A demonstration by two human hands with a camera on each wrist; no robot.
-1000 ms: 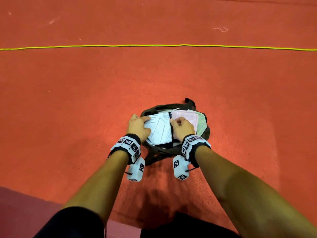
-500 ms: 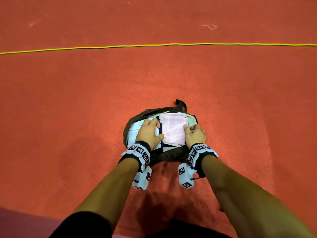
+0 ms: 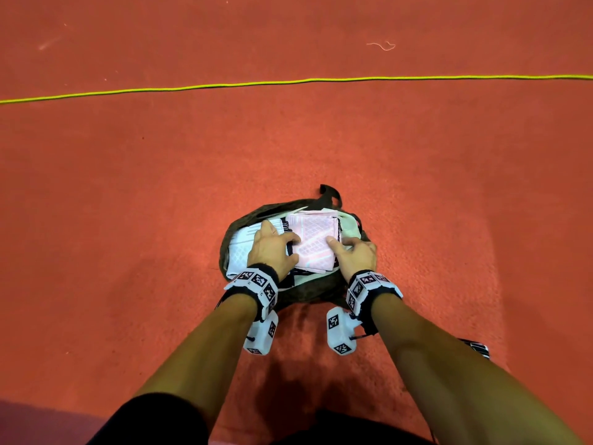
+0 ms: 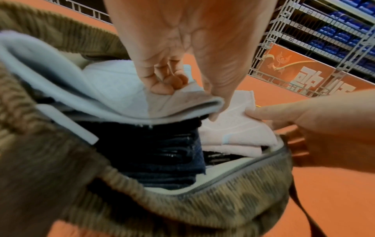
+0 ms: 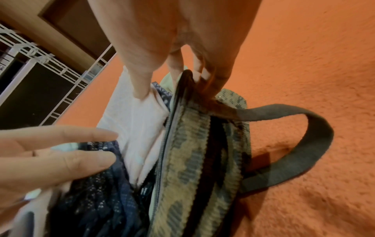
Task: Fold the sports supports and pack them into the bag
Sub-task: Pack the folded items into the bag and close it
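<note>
An olive patterned bag (image 3: 314, 293) lies open on the red floor. Inside it, a folded light-blue support (image 3: 239, 252) sits at the left and a folded pink support (image 3: 316, 242) at the right, over dark navy ones (image 4: 162, 152). My left hand (image 3: 272, 248) lies flat on the light-blue support (image 4: 91, 89), fingertips (image 4: 166, 85) pressing it down and the thumb against the pink one. My right hand (image 3: 349, 252) presses its thumb on the pink support (image 5: 138, 121), and its fingers (image 5: 205, 77) hook over the bag's rim (image 5: 192, 160).
The bag's grey strap (image 5: 304, 144) loops onto the floor at its right. A yellow line (image 3: 288, 82) crosses the floor far ahead. A dark striped item (image 3: 478, 346) shows beside my right forearm. Wire racks (image 4: 324, 32) stand in the distance.
Both hands held the light-blue support in front of the pink one. It now sits at the bag's left under my left hand, and my right hand has moved to the pink support and the rim.
</note>
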